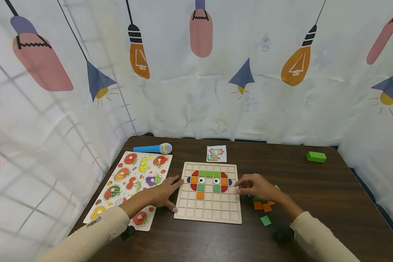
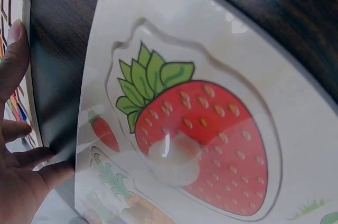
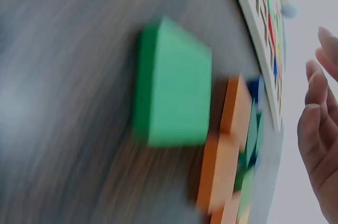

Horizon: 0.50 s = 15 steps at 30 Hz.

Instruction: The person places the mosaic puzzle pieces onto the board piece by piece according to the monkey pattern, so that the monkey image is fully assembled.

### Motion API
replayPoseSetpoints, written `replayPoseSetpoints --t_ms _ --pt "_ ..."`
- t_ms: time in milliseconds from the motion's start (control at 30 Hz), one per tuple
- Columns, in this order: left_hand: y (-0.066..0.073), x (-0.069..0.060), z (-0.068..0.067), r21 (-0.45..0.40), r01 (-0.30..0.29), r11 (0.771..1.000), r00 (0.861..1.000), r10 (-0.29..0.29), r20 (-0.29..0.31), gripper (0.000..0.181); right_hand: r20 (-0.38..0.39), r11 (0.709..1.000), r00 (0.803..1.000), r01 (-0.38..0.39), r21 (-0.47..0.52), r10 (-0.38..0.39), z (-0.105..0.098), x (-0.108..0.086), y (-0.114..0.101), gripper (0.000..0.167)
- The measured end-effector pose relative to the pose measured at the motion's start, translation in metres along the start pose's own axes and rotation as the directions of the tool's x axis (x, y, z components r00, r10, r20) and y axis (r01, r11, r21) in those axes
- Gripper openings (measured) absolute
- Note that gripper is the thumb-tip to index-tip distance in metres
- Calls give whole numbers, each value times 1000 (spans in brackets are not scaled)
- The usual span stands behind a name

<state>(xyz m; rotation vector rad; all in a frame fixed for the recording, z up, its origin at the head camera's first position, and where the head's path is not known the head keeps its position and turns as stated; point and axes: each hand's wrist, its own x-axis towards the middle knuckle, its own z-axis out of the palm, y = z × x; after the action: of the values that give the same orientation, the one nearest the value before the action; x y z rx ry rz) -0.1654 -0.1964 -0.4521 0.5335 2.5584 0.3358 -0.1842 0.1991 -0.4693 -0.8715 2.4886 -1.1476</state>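
A square wooden grid board (image 1: 207, 210) carries colored tiles forming a pattern: red quarter-rounds, green and orange squares, blue end pieces and two eye tiles. My left hand (image 1: 163, 193) lies at the board's left edge with its fingers spread, touching the rim. At the right edge hovers my right hand (image 1: 256, 187), its fingers loosely bent; no piece shows between them in the right wrist view. Below that hand lie loose orange tiles (image 1: 257, 205) and a green square tile (image 1: 265, 220). Other loose pieces are partly hidden under the hand.
A fruit puzzle board (image 1: 119, 163) lies left, partly under my left forearm. Behind it rests a blue toy microphone (image 1: 150, 149). A small pattern card (image 1: 217, 154) sits beyond the grid board. A green block (image 1: 316, 157) stands at the table's far right.
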Motion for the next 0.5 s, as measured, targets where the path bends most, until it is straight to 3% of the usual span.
replayPoseSetpoints --t_ms 233,500 --pt "0 -1 -2 -4 -3 1000 1000 3 1 104 62 997 998 32 -77 -27 -20 -30 17 22" --pt "1 -2 -1 -10 -6 1000 1000 6 1 105 152 988 988 46 -149 -24 -22 -50 26 26"
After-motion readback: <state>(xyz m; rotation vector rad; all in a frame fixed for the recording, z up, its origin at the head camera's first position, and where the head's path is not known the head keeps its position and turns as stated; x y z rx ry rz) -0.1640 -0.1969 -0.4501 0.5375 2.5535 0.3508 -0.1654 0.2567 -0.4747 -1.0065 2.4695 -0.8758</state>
